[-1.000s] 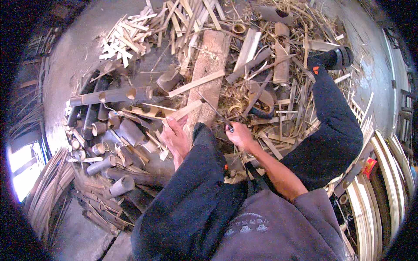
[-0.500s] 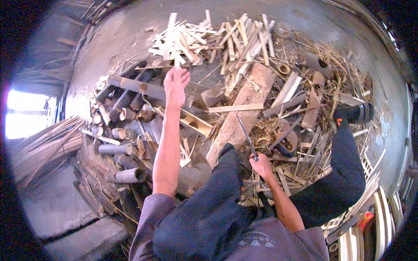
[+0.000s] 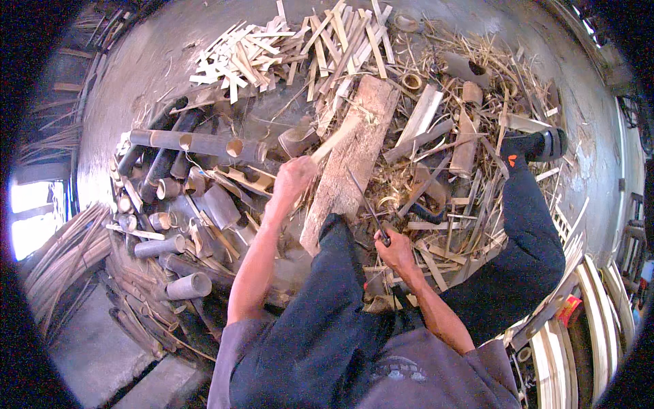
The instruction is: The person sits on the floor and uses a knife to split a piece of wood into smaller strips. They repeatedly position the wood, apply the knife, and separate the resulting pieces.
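Half a second ago my left fingers (image 3: 306,169) reached toward the strip pile (image 3: 245,58); now they grip a pale strip (image 3: 335,140), extending ahead of them over the board (image 3: 349,167). Right fingers (image 3: 387,249) grasp the knife (image 3: 368,206), so strip and blade are both in hand.

bright opening (image 3: 33,195) at left, red object (image 3: 568,311) at right, grey floor (image 3: 139,92)

Room above board (image 3: 354,163) — knee (image 3: 338,235), knife (image 3: 370,209) near
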Tool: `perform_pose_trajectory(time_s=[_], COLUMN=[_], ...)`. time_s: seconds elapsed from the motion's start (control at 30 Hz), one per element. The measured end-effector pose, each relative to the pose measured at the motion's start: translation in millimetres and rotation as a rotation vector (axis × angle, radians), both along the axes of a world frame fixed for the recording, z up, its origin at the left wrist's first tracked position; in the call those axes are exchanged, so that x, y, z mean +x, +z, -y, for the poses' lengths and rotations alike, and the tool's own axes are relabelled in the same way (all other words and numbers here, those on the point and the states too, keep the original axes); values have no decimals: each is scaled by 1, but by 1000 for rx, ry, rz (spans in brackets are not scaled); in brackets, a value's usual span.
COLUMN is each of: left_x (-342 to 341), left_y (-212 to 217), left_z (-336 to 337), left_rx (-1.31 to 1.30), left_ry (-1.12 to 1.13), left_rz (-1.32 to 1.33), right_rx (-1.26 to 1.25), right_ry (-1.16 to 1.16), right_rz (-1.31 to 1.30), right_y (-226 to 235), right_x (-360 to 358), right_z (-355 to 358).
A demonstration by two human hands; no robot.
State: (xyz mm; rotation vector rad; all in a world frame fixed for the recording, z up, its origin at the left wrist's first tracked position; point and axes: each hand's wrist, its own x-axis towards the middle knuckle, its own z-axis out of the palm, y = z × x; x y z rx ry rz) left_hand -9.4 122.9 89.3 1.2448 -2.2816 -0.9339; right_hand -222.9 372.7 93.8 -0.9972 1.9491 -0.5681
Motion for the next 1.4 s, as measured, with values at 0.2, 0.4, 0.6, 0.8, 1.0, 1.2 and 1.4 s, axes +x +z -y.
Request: perform_pose_trajectory(time_s=[0.2,0.4,0.6,0.8,1.0,1.2,1.4], left_x=[35,38,15,23,18,-7,-18], left_y=[82,64,83,59,71,106,107], left_z=[-52,-93,-90,-101,-105,-109,-108], left_rx=[970,1226,1071,395,126,141,121], left_ry=[167,144,98,40,103,95,102], left_rz=[-111,-119,69,294,501,625,595], right_rx=[-81,-143,-81,-3,9,-2,27], right_ry=[-96,288,442,211,273,490,308], right_rz=[34,-209,-358,-312,-203,-278,-294], right_y=[6,11,5,8,22,37,24], right_x=[-5,-1,-5,-26,-15,7,-16], right_z=[16,10,25,35,27,26,30])
